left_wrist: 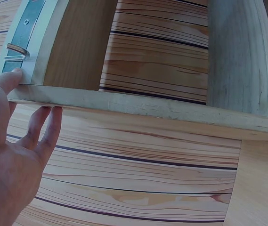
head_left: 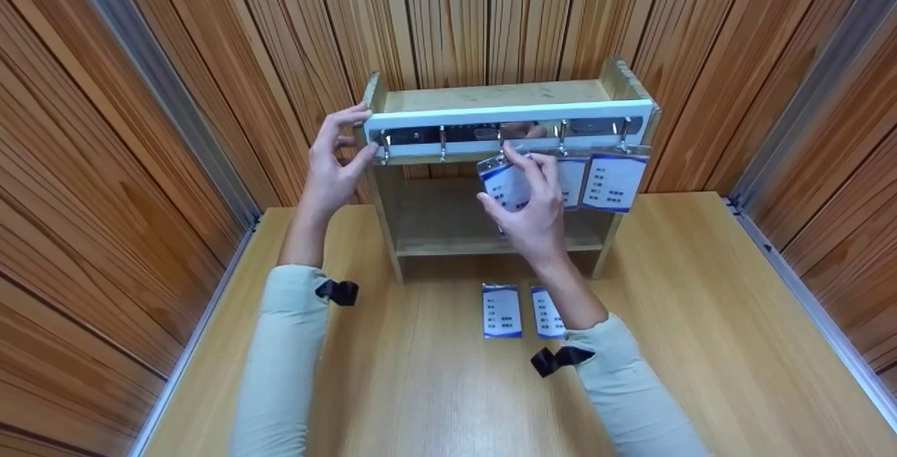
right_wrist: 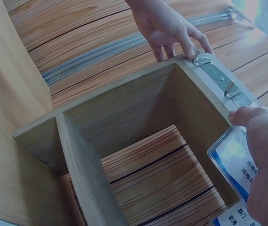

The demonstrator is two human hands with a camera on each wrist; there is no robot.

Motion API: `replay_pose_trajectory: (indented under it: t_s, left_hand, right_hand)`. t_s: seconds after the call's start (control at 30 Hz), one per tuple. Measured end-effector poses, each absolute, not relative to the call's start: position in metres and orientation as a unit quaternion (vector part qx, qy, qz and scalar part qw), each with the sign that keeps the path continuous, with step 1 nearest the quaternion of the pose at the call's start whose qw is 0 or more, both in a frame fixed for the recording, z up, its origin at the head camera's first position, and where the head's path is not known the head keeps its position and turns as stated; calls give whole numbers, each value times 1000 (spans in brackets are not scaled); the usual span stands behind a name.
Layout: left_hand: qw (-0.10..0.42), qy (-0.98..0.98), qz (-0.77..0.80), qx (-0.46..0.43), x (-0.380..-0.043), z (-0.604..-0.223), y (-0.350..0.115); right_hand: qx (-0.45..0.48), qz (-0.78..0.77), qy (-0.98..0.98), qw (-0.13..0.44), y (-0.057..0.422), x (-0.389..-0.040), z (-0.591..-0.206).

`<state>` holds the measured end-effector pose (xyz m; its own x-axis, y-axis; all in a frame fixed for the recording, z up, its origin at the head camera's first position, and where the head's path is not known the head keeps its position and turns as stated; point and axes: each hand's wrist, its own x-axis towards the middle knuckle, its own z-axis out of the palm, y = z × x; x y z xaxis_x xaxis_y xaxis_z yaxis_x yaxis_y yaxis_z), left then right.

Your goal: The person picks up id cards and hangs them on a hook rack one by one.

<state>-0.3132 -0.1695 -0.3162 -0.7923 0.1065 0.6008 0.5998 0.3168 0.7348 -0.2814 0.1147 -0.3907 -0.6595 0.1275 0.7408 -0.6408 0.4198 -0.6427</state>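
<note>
My left hand [head_left: 335, 168] grips the left end of a small wooden shelf [head_left: 483, 97]. Its thumb presses the front of the hook rail [left_wrist: 23, 28], and the other fingers reach round the side panel [left_wrist: 138, 106]. At the rail's middle hook, my right hand [head_left: 538, 215] pinches the top of a clear-sleeved ID badge [head_left: 499, 180], which hangs slightly tilted. Part of this badge is hidden behind the fingers. To its right, one badge [head_left: 574, 180] hangs below the fourth hook and another badge [head_left: 615, 182] below the rightmost hook.
Two more badges lie flat on the wooden table in front of the shelf: one badge [head_left: 502, 311] in full sight, the other badge [head_left: 545, 313] partly behind the right wrist. Left of the middle stand two bare hooks [head_left: 442, 143]. Wood-panelled walls [head_left: 98, 162] enclose the table.
</note>
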Motion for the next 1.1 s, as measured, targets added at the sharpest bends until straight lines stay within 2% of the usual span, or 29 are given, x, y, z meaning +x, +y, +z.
replay_pose_trajectory:
  t_s: [0.33, 0.87, 1.1]
  left_hand:
    - [226, -774, -544, -233, -314, -316, -171]
    - [220, -773, -545, -238, -314, -315, -171]
    - [226, -774, -543, -235, -314, -318, -171]
  right_hand:
    - [150, 513, -769, 350, 112, -285, -394]
    - [147, 528, -761, 347, 113, -286, -419]
    - [152, 547, -745, 350, 113, -284, -415]
